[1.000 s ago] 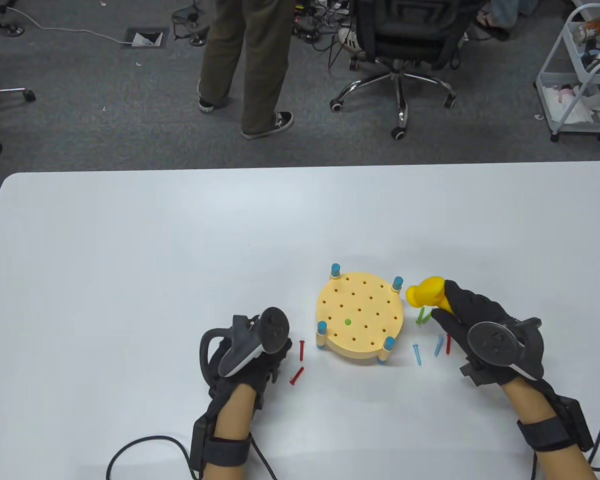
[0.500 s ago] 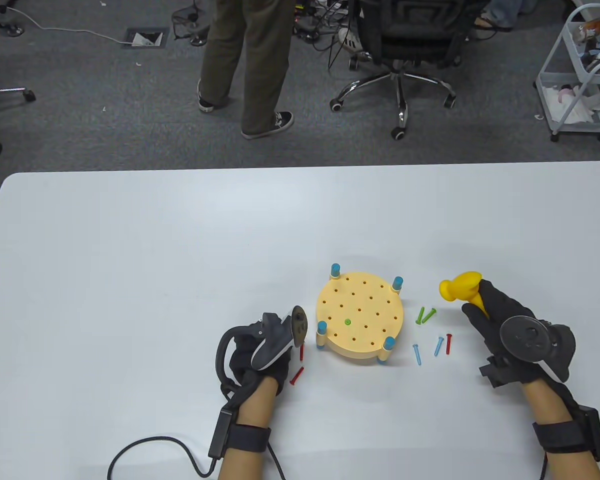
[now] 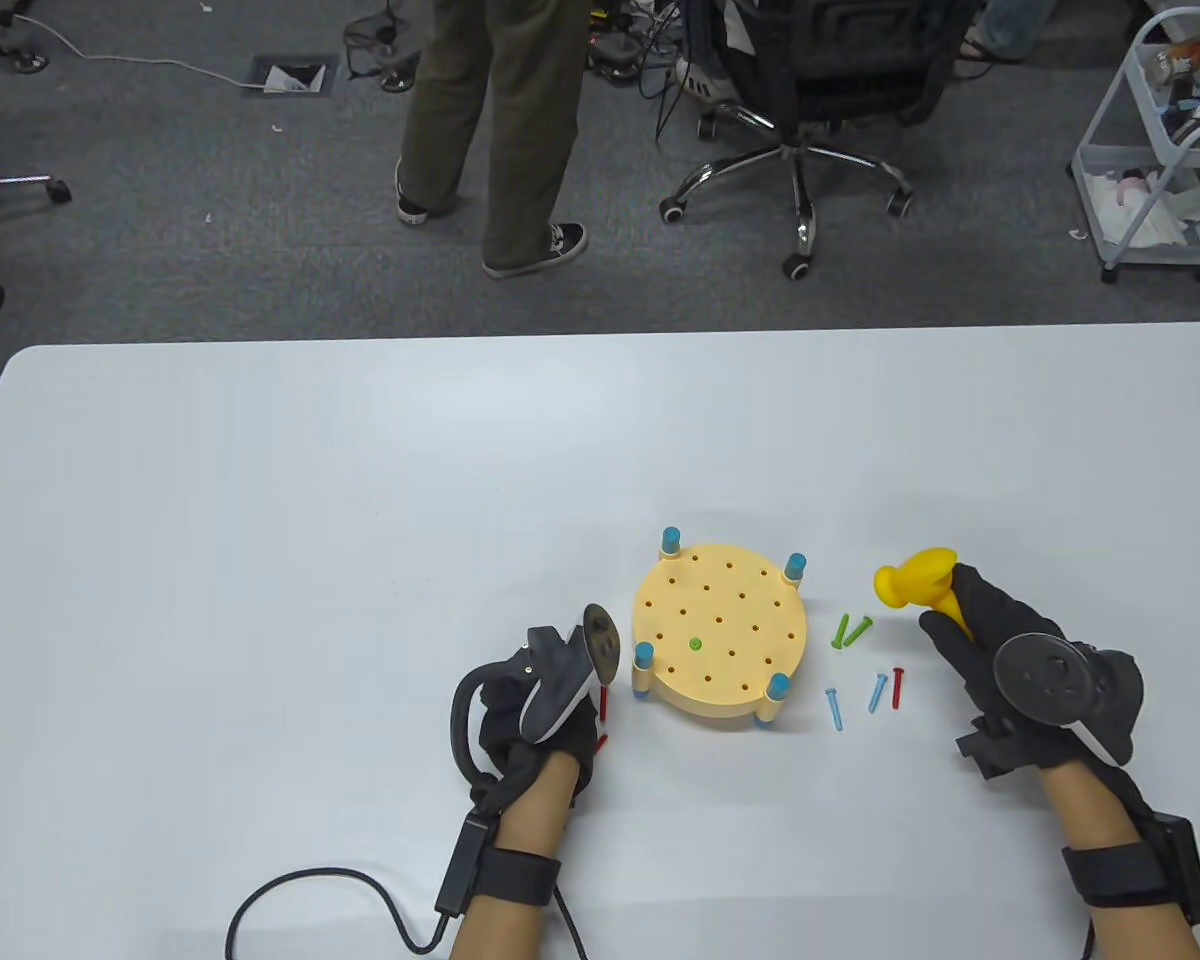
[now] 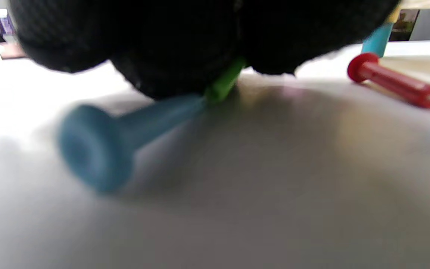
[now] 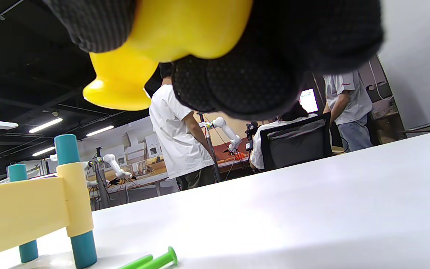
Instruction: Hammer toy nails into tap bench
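The round yellow tap bench (image 3: pixel 720 640) stands on blue legs, with one green nail (image 3: pixel 696 645) sunk in its top. My right hand (image 3: pixel 970 625) grips the yellow toy hammer (image 3: pixel 918 580) right of the bench, head pointing left; the hammer (image 5: pixel 155 41) hangs above the table. Between them lie two green nails (image 3: pixel 850 630), two blue nails (image 3: pixel 835 708) and a red nail (image 3: pixel 897 687). My left hand (image 3: pixel 585 715) sits left of the bench over two red nails (image 3: pixel 603 705). Its fingers (image 4: pixel 185 45) curl on a blue nail (image 4: pixel 99 149) and a green nail (image 4: pixel 224 80).
Beyond the table's far edge (image 3: pixel 600 335) a person (image 3: pixel 490 130) stands on the carpet next to an office chair (image 3: pixel 810 90). A white trolley (image 3: pixel 1160 150) is at the far right. A glove cable (image 3: pixel 310 890) loops on the table near my left forearm.
My left hand slid right, up to the red nails, and rolled so its tracker stands on edge. My right hand carried the hammer right, away from the bench, uncovering the green nails.
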